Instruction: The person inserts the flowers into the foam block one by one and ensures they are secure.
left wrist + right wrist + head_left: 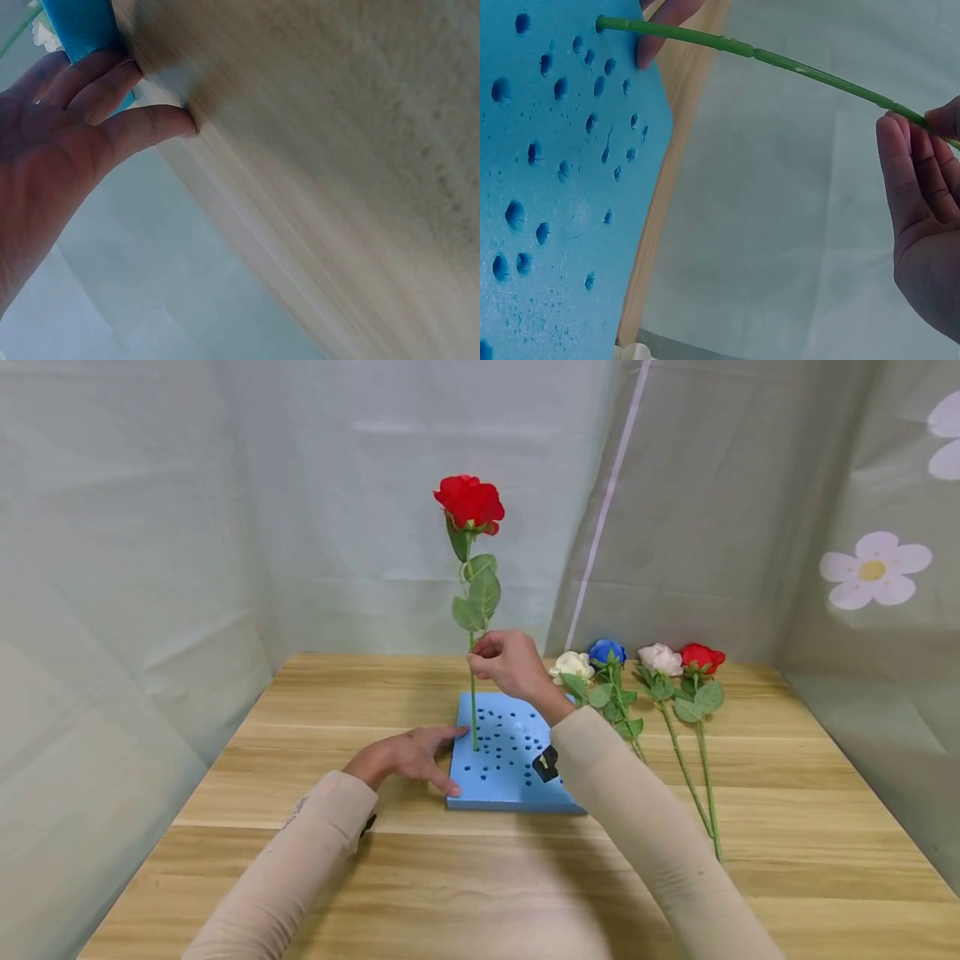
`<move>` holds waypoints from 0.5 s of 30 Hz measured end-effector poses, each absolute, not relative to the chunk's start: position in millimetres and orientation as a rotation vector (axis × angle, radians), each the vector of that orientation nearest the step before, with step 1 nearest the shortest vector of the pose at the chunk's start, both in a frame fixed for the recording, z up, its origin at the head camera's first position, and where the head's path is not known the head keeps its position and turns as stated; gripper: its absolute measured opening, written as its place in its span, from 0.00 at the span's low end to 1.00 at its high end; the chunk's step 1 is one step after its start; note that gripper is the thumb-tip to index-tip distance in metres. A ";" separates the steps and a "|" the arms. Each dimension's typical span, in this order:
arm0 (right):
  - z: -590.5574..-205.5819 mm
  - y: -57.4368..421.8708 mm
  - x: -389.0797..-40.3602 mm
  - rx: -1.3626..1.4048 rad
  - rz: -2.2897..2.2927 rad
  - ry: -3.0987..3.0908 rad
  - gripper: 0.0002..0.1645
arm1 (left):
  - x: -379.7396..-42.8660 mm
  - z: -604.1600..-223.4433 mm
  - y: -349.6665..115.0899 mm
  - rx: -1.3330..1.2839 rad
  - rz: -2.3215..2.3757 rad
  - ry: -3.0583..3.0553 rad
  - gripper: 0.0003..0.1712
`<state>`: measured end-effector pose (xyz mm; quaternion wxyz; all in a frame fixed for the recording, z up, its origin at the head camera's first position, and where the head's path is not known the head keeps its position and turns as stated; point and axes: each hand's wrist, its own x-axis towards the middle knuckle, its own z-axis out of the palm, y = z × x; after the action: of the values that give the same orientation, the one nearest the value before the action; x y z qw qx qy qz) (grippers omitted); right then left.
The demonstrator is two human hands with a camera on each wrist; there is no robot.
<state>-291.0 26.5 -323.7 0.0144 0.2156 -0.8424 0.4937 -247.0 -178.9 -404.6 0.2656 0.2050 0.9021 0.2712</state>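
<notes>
Right hand (512, 665) pinches the upright rose's stem (473, 702); left hand (414, 755), spread wide, touches the blue block (497, 787). Insertion seems in hand; next probably needs gentle downward pressing.

Red rose (469, 503), green stem (739, 46), blue block (513, 756), wood-grained table (450, 877)

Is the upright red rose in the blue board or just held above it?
The rose is in: its stem's lower end enters a hole in the board.
</notes>
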 end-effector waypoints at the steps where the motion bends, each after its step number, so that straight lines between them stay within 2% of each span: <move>1: -323.7 26.6 -290.4 0.677 1.529 -2.622 0.08 | -247.1 -404.6 -178.8 0.554 0.735 2.434 0.63; 15: -325.9 31.3 -275.6 0.777 1.425 -2.552 0.07 | -245.5 -399.8 -176.9 0.536 0.704 2.437 0.64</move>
<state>-275.6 31.3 -325.9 0.0583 0.2565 -0.8423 0.4704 -245.5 -176.9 -399.8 0.2710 0.1992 0.9048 0.2613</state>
